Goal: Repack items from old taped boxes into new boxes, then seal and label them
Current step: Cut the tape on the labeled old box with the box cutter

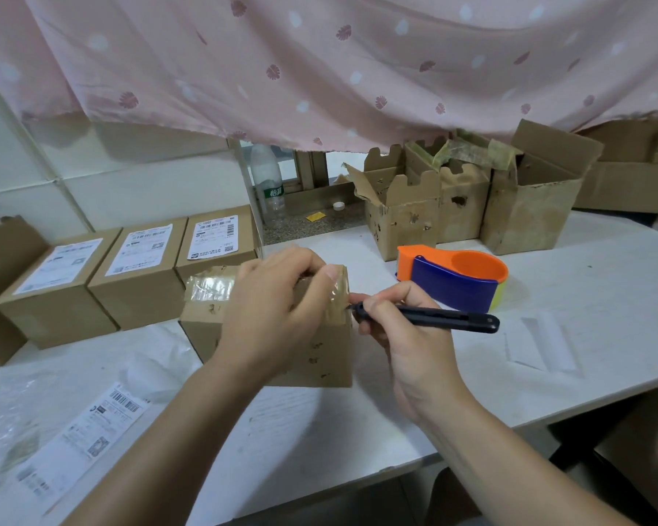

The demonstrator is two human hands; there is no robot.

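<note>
An old, worn cardboard box [320, 351] sealed with clear tape stands on the white table [547, 373] in the middle. My left hand [278, 309] lies over its top and grips it, thumb on the taped right edge. My right hand [399, 336] holds a black utility knife [445, 317] like a pen, its tip touching the tape at the box's upper right corner. Three sealed new boxes with shipping labels [141, 275] stand in a row at the left. An orange and blue tape dispenser [456, 277] sits just right of the old box.
Several opened, tattered old boxes [471, 206] stand at the back right. Loose shipping labels [77, 442] and bubble wrap [12, 411] lie at the front left. White backing paper [544, 345] lies at the right. A plastic bottle [268, 184] stands on the sill under a pink curtain [320, 62].
</note>
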